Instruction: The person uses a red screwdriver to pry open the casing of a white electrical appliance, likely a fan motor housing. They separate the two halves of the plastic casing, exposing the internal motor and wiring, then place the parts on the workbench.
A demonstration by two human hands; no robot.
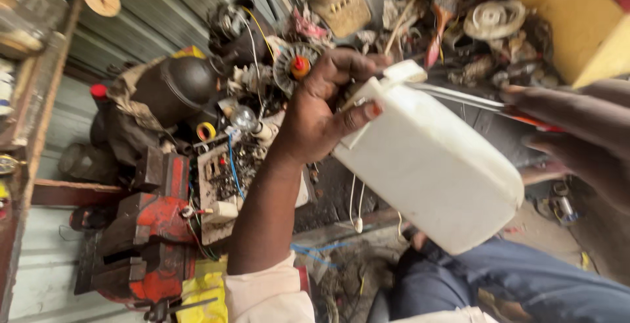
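Note:
My left hand (319, 112) grips the handle end of a white plastic jerrycan (433, 165), which is tilted with its capped neck (405, 71) pointing up and away. My right hand (577, 133) comes in from the right edge and holds a thin metal tool with a red-orange handle (459, 97). The tool's tip reaches the jerrycan's neck. The right hand's fingers are blurred and partly cut off by the frame. My blue trousers (512, 283) show below the jerrycan.
A red bench vise (154, 231) sits at the lower left. Beside it lie a circuit board with wires (226, 175), a dark round housing (177, 87) and a heap of motor parts and scrap (407, 15). A yellow box (584, 21) stands at the top right.

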